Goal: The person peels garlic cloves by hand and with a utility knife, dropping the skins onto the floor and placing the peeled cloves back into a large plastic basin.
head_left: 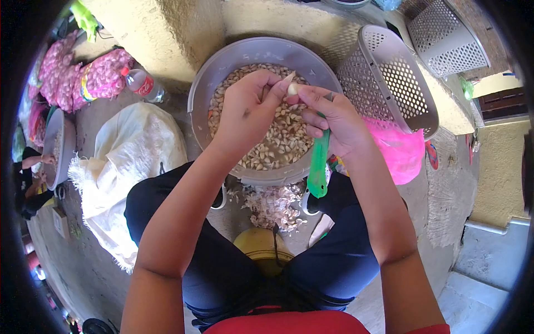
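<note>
Left hand (248,108): I see thumb and forefinger pinched together on a pale, pointed, papery scrap (290,77).
Right hand (337,114): fingertips closed on a small, cream-white garlic clove (292,89); I make out a flat, bright green plastic handle (317,167) under the curled fingers.
Clove: between both hands, above my round, grey plastic tub (199,100).
Floor: I have loose, whitish peelings (275,207) just below the tub.
</note>
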Demonstrator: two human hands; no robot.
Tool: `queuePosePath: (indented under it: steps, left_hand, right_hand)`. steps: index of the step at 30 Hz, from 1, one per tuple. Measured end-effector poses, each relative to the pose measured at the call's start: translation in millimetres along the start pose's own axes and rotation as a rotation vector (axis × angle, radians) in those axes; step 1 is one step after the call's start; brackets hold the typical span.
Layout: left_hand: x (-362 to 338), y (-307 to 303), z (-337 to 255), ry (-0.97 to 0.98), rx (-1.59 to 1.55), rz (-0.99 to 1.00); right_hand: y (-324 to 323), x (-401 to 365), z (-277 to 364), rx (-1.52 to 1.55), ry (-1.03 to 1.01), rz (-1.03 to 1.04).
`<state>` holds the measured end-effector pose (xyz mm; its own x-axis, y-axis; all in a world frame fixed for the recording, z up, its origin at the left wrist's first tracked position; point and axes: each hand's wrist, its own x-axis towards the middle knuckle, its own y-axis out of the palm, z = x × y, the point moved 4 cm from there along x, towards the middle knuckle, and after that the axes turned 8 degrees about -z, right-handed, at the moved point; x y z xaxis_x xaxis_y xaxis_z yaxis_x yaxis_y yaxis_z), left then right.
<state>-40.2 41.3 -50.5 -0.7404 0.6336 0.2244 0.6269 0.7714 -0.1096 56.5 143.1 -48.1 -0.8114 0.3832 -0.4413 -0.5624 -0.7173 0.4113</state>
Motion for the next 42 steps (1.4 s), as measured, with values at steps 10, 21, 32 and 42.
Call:
queuePosePath:
  steps: [10, 21, 32, 42]
  left_hand:
    - [-4, 4, -11, -0.150, -0.204, 0.179]
    - [12, -19, 1, -0.293, -0.157, 0.017]
    - [12, -20, 7, -0.403, -0.166, 0.068]
    - [9, -15, -2, -0.307, -0.064, 0.102]
  right_hand:
    - [5, -6, 5, -0.121, -0.066, -0.090]
    - [1, -12, 12, 0.009, -0.027, 0.065]
    - [-14, -9, 4, -1.022, -0.105, -0.061]
    - [-11, -25, 28, -0.826, -0.308, -0.060]
